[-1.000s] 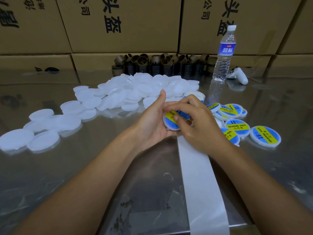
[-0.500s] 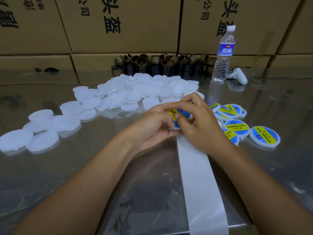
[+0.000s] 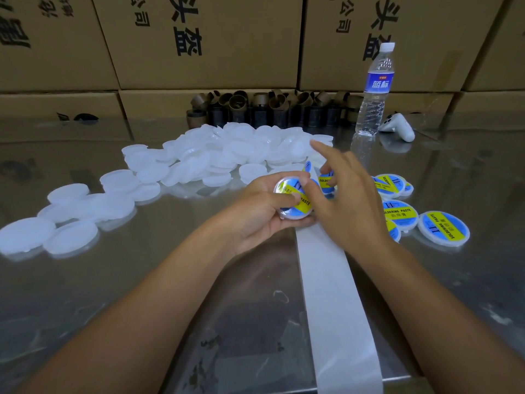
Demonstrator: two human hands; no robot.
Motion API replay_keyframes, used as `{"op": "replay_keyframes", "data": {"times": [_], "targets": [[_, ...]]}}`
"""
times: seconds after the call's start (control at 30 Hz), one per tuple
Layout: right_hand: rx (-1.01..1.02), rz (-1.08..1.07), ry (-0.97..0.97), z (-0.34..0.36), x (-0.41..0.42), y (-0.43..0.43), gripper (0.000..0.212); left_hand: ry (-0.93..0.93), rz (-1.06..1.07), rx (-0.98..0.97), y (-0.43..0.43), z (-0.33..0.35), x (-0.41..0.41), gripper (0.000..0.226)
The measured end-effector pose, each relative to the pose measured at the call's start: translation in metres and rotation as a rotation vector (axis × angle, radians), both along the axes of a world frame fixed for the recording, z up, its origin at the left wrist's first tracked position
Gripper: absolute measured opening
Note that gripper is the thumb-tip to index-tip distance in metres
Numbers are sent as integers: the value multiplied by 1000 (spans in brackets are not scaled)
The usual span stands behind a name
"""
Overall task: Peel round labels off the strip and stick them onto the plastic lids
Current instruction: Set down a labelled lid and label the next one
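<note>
My left hand (image 3: 260,214) grips a white plastic lid (image 3: 292,200) with a blue and yellow round label on its face, thumb laid across the label. My right hand (image 3: 345,200) hovers beside it, index finger stretched out toward the far pile, thumb touching the lid's label. The white backing strip (image 3: 332,294) runs from under my hands to the table's near edge, with a label still on it showing behind my right fingers. A pile of blank white lids (image 3: 227,155) lies behind and to the left. Several labelled lids (image 3: 443,228) lie at right.
A water bottle (image 3: 375,92) and a white controller (image 3: 397,127) stand at the back right. Dark cardboard tube cores (image 3: 267,109) line up against stacked cardboard boxes (image 3: 199,38). The table (image 3: 142,280) is reflective metal.
My right hand has lifted off the lid and its index finger now points away. The left hand has turned the labelled lid face up, thumb across it.
</note>
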State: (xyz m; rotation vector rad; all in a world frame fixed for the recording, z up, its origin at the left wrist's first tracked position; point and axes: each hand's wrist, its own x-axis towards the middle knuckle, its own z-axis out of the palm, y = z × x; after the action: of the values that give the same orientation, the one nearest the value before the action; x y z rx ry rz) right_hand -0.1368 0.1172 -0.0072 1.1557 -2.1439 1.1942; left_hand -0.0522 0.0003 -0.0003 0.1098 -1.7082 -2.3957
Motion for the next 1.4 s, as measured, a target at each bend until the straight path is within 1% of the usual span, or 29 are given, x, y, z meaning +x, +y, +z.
{"op": "replay_keyframes", "data": {"times": [0.07, 0.17, 0.27, 0.33, 0.4, 0.53, 0.63, 0.77, 0.87, 0.93, 1.13, 1.23, 1.33, 1.4], "targets": [[-29, 11, -61, -2, -1, -2, 45, 20, 44, -6, 0, 0, -1, 21], [-30, 43, -131, -4, -2, -4, 41, 45, 104, -39, -2, -2, -2, 23], [-79, 72, -211, -2, -2, -4, 39, 91, 132, -57, -3, -2, -3, 23], [-94, 92, -240, -1, -1, -5, 29, 128, 162, -66, -4, -2, -4, 23], [-85, 115, -229, 1, 1, -6, 19, 150, 177, -98, -5, -2, -4, 23], [-71, 191, -266, 4, 3, -5, 30, 173, 180, -139, -4, -2, -4, 22], [-36, 167, -233, 3, 2, -4, 36, 138, 210, -155, -4, -3, -5, 21], [-43, 119, -186, 3, 1, -5, 38, 73, 340, -233, -6, -5, -5, 20], [-91, 193, -283, 4, 3, -5, 28, 108, 366, -227, -6, -4, -4, 17], [-87, 239, -325, 5, 4, -6, 20, 124, 370, -210, -6, -4, -3, 16], [-145, 227, -346, 5, 3, -5, 12, 89, 297, -216, -4, -5, -4, 9], [-167, 226, -338, 4, 2, -7, 17, 76, 301, -219, -4, -5, -3, 6], [-128, 276, -332, 3, 3, -7, 35, 75, 330, -210, -6, -6, -3, 7], [-115, 285, -322, 3, 4, -6, 39, 78, 331, -196, -5, -6, -4, 7]]}}
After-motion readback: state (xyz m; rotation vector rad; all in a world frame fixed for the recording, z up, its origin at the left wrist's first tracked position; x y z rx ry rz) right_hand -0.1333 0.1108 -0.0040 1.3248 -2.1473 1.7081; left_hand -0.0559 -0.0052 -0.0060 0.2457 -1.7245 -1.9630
